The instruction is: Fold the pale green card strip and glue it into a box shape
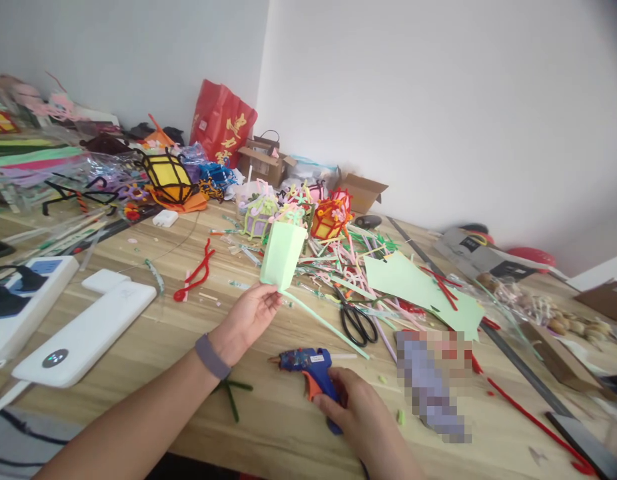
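L hand [248, 313] pinches folded green paper cup [282, 256], open-topped; R hand [356, 407] grips blue glue gun [308, 367] on wood counter [153, 327].

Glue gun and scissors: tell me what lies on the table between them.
In the head view, a pale green strip slants between the glue gun in the right hand and the scissors; otherwise the wooden table there is bare.

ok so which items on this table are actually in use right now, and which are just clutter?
In use:
- left hand holding the folded green paper piece
- right hand gripping the blue glue gun

Lying about:
- black scissors
- green paper sheet
- red pipe cleaner
- white power banks
- yellow lantern
- cardboard box
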A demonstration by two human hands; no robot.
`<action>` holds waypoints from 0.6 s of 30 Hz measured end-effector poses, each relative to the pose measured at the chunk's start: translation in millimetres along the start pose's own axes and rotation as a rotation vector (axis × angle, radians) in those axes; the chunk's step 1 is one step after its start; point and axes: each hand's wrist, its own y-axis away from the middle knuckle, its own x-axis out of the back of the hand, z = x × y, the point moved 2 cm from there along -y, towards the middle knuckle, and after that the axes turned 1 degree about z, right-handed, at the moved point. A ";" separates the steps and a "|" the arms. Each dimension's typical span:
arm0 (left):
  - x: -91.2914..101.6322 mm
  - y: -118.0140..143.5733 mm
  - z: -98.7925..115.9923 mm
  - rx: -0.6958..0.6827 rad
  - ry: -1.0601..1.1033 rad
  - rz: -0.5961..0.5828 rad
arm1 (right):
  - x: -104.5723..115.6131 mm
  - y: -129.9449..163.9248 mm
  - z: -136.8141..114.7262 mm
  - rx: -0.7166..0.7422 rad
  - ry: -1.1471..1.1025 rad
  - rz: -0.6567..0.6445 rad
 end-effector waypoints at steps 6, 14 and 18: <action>1.6 -4.8 -0.6 -0.015 0.014 0.007 | -0.3 32.1 14.2 -0.027 -0.783 -0.089; 2.2 -4.4 -4.2 0.003 -0.012 -0.014 | 39.8 -16.6 -33.0 0.169 -1.320 -0.183; 3.4 -4.7 -4.9 -0.017 -0.028 -0.010 | 43.4 -58.2 -41.1 0.184 -1.344 -0.171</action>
